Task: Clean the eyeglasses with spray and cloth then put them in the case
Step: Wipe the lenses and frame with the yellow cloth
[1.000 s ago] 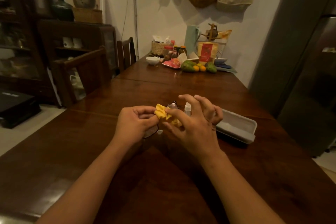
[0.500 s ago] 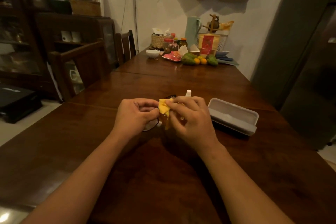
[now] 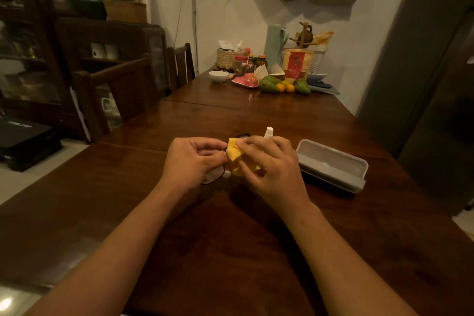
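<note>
The grip of the left hand [image 3: 192,159] pinches the glasses [image 3: 214,178] over the tabletop [image 3: 230,238]. The right hand [image 3: 272,169] grips the yellow cloth [image 3: 234,152] against them. The spray bottle [image 3: 268,132] stands just behind the right grip, and the open case [image 3: 331,164] lies to its right.

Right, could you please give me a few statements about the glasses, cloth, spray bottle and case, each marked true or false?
1. The right hand presses the cloth against the glasses. True.
2. The case is closed. False: it lies open on the table, to the right of the hands.
3. The left hand grips the glasses. True.
4. The spray bottle lies inside the case. False: its white top shows upright behind the right hand, apart from the case.
</note>
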